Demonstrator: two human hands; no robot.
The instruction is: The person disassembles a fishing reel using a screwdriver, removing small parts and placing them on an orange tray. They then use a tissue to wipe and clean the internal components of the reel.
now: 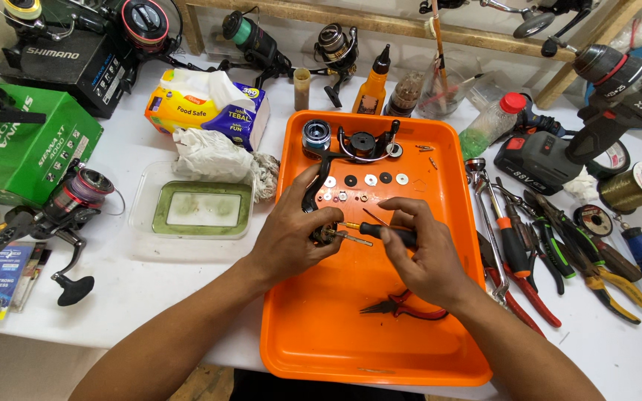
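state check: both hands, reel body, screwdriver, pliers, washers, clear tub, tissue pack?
left hand: gripping reel body over orange tray
right hand: holding small screwdriver, tip at reel body
red pliers: lying on tray, untouched
washers: laid out in a row
clear tub: open, greenish liquid inside
tissue pack: torn open

Both hands sit over a bright orange tray (pixel 440 349). The right hand (pixel 425 256) holds a screwdriver (pixel 380 232) with a black handle and an orange ring. The left hand (pixel 291 238) holds a dark reel part (pixel 325 236) with a gold rod. Just above the hands lie little black and white washers (pixel 369 179). Below the right hand are pliers (pixel 403 306) with red and black handles. Left of the left hand is a clear dish (pixel 200 208) with green inside
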